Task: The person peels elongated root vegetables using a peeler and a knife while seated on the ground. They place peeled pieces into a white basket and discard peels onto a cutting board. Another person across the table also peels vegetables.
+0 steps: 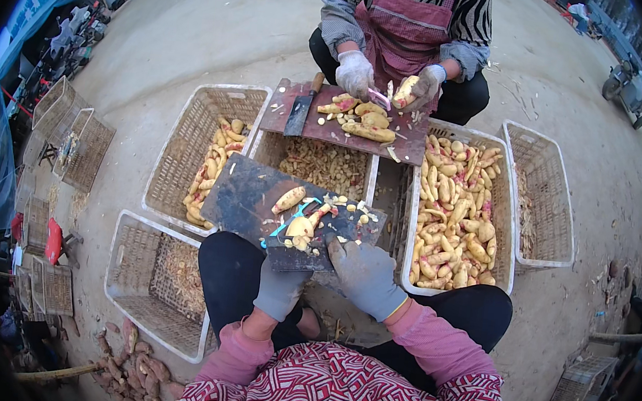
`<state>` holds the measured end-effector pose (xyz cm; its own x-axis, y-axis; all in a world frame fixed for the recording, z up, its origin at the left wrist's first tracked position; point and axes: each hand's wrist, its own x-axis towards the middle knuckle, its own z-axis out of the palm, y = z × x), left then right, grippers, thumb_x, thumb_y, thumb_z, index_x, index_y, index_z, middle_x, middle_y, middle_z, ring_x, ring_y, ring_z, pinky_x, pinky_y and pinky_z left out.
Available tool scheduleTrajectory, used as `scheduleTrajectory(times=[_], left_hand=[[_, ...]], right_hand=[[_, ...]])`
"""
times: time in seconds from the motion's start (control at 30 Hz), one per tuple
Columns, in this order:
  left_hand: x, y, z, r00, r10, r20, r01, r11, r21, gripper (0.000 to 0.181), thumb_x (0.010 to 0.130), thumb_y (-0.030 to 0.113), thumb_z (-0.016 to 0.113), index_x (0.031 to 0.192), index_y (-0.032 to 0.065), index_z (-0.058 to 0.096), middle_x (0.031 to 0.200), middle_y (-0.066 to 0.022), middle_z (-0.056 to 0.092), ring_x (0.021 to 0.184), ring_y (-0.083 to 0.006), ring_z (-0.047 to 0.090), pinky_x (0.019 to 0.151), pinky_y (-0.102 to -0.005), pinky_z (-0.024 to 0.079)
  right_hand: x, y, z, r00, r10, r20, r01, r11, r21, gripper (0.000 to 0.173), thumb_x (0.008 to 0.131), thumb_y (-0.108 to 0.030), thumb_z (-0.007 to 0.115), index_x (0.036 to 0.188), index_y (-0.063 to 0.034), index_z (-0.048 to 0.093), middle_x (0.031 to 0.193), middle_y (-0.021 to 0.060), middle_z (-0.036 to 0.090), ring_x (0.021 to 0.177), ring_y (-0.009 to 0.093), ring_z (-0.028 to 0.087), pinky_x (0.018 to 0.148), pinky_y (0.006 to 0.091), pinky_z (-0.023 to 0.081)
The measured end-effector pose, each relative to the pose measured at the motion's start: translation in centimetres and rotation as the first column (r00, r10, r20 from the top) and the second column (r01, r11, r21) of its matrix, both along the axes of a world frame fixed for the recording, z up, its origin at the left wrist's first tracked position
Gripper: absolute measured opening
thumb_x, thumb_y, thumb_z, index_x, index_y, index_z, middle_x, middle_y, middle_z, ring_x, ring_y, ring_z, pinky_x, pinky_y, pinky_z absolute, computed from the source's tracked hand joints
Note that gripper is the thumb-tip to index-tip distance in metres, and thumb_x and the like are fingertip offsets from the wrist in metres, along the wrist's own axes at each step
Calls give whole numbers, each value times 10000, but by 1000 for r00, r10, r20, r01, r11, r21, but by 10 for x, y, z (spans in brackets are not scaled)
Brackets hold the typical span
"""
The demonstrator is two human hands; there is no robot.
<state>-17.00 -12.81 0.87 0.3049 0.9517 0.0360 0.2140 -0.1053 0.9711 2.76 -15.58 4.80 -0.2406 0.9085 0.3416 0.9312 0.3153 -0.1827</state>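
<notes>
In the head view, a dark cutting board [247,185] lies before my knees, overlapping the rim of a crate of peelings. A wide dark cleaver blade [295,257] lies at its near edge. My right hand [369,276], in a grey-coated glove, grips the blade's right end; any handle is hidden. My left hand [280,290], also gloved, is against the blade's near side with its fingers hidden. Just beyond the blade are a peeled sweet potato [300,227], a blue peeler [296,216] and several cut bits. Another peeled sweet potato [289,200] lies farther left.
Opposite, a co-worker [410,29] holds a pink peeler [379,98] and a sweet potato [405,92] over a reddish board [339,134] bearing a cleaver [299,114]. Crates of peeled sweet potatoes [459,214] and peelings [324,169] flank the boards. Unpeeled sweet potatoes [136,377] lie lower left.
</notes>
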Motion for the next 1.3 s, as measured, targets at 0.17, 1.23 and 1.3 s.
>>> scheduleTrajectory(times=[0.17,1.23,1.3], left_hand=[[13,-4,18,989,122,88,-92,951,-294,329,823,67,698,1129,-24,619,1018,-98,701,911,-176,660,790,-316,523],[-14,-5,29,730,44,682,366,818,-445,820,827,384,776,1445,-11,409,1103,-108,619,821,-166,616,652,-263,484],[-19,-2,27,716,51,697,352,835,-422,824,834,369,767,1462,-10,392,1155,-112,612,870,-181,634,694,-275,517]], right_hand=[[1,2,-10,1000,-1,24,1,1000,-18,334,838,-192,594,1147,-79,651,757,47,567,635,214,635,513,363,495],[49,28,-74,983,-173,61,184,929,-323,229,868,-153,627,1079,-77,671,758,99,661,707,283,685,541,392,500],[50,26,-75,966,-242,-86,202,924,-324,195,903,-165,619,1046,-44,673,734,103,670,684,247,685,544,370,499]])
